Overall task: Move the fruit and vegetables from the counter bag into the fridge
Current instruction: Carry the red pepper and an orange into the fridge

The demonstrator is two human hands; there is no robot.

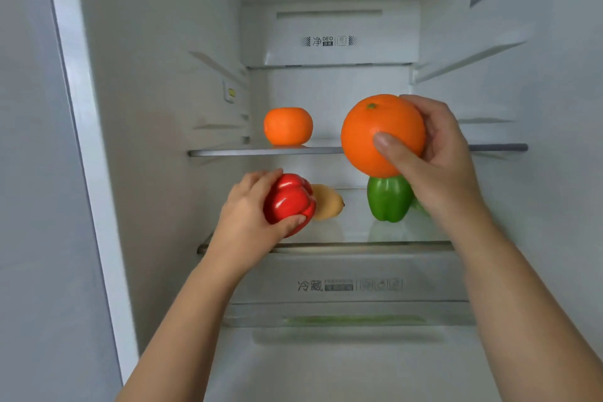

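Note:
I look into an open fridge. My right hand point(434, 153) grips a large orange point(375, 130), held in the air in front of the upper glass shelf point(261, 151). My left hand point(248, 209) grips a red bell pepper point(288, 199) just above the front of the lower glass shelf point(359, 246). A second orange point(288, 126) sits at the left of the upper shelf. On the lower shelf stand a green bell pepper point(388, 199) and a yellowish fruit point(328, 202), partly hidden behind the red pepper. The counter bag is out of view.
A clear crisper drawer point(346, 287) with printed labels sits under the lower shelf, something green showing faintly through it. White fridge walls close in on both sides; the door frame point(85, 140) runs down the left. A deodoriser panel point(339, 39) is at the back top.

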